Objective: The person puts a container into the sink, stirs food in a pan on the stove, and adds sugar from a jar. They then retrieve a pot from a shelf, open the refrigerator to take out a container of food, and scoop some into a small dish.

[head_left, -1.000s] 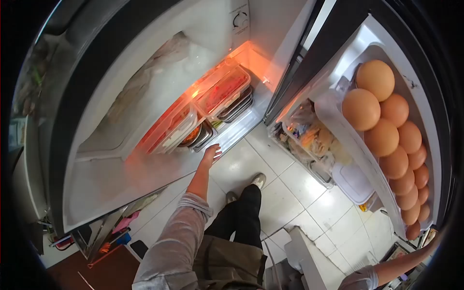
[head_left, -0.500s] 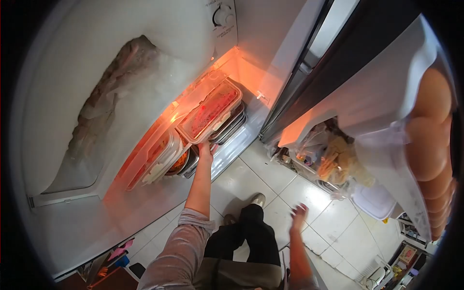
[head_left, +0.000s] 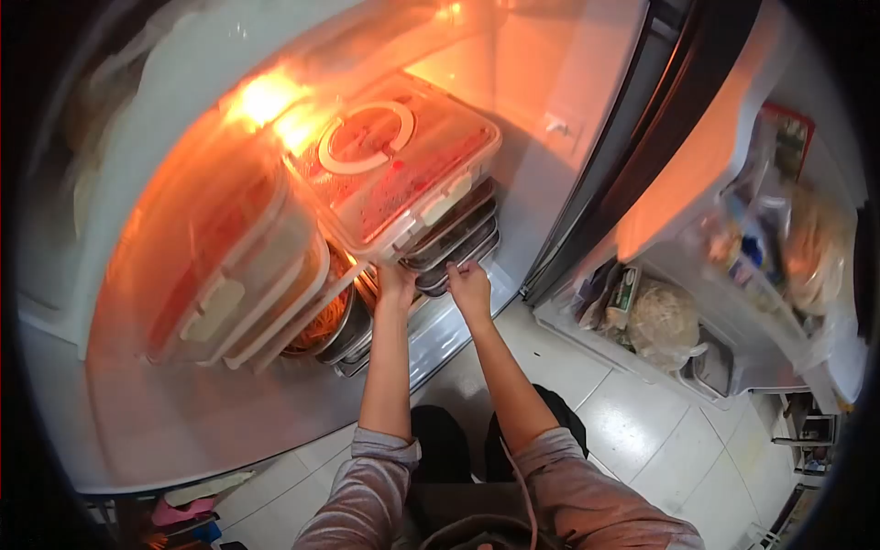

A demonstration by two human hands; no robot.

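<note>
Inside the lit fridge, a clear lidded container point(head_left: 394, 170) with red contents and a white handle ring rests on a stack of metal trays point(head_left: 458, 240). My left hand point(head_left: 394, 286) reaches in under the container's front corner, at the left end of the trays; its fingers are hidden there. At the front edge of a lower tray, my right hand point(head_left: 469, 282) pinches the rim between thumb and fingers. Left of my hands stands a metal bowl point(head_left: 353, 321) holding orange shreds point(head_left: 323, 325). Clear plastic lids or boxes point(head_left: 243, 284) lean upright beside it.
The open fridge door on the right has shelf bins point(head_left: 587, 335) with bagged food point(head_left: 665, 321). A fridge light point(head_left: 266, 96) glows at the back left. White floor tiles point(head_left: 632, 403) lie below the fridge's front edge.
My right hand has come from low over the floor at the right to the tray edge. My left hand stays at the stack's corner. The view has moved closer to the fridge shelf.
</note>
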